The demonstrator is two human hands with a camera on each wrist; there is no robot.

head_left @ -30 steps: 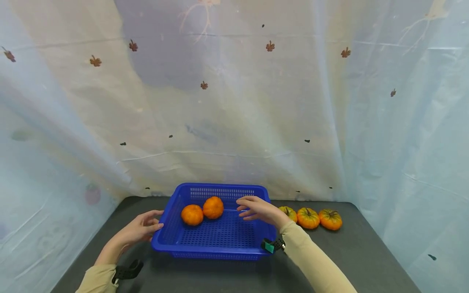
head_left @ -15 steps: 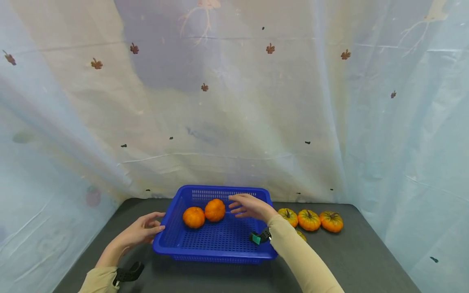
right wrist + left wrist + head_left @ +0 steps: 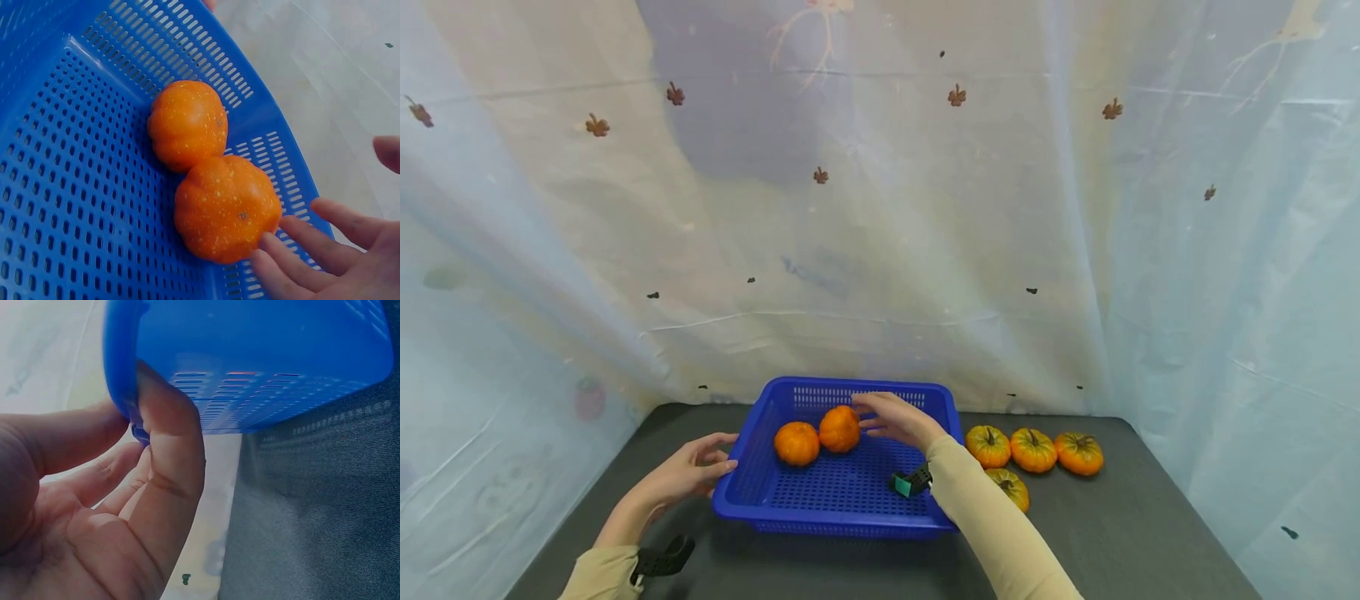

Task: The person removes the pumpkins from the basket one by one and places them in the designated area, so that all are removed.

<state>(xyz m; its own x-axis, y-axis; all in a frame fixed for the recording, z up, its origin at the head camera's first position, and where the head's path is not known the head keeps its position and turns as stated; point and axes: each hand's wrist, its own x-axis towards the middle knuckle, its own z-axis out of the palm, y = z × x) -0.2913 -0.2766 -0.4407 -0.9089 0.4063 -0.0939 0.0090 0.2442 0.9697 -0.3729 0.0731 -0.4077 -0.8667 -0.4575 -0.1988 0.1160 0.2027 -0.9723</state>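
A blue plastic basket (image 3: 838, 518) with slotted walls sits on the dark table. My left hand (image 3: 679, 477) pinches its left rim; the left wrist view has the thumb and curled fingers (image 3: 172, 447) on either side of that rim. Inside, toward the left, two small orange pumpkins (image 3: 797, 444) lie side by side. My right hand (image 3: 897, 418) is over the basket, its fingers loosely spread beside the right-hand pumpkin (image 3: 228, 209). In the right wrist view the fingertips (image 3: 270, 242) overlap that pumpkin's edge; whether they touch it I cannot tell.
Several green-and-orange pumpkins (image 3: 1033, 451) stand on the table just right of the basket, one of them nearer the front (image 3: 1009, 489) and partly behind the right sleeve. A pale printed curtain (image 3: 880, 233) hangs behind and along both sides of the dark table (image 3: 1120, 517).
My right hand has moved left across the basket to the right-hand orange pumpkin. Its arm uncovers more of the green-and-orange pumpkins. The left hand stays at the rim.
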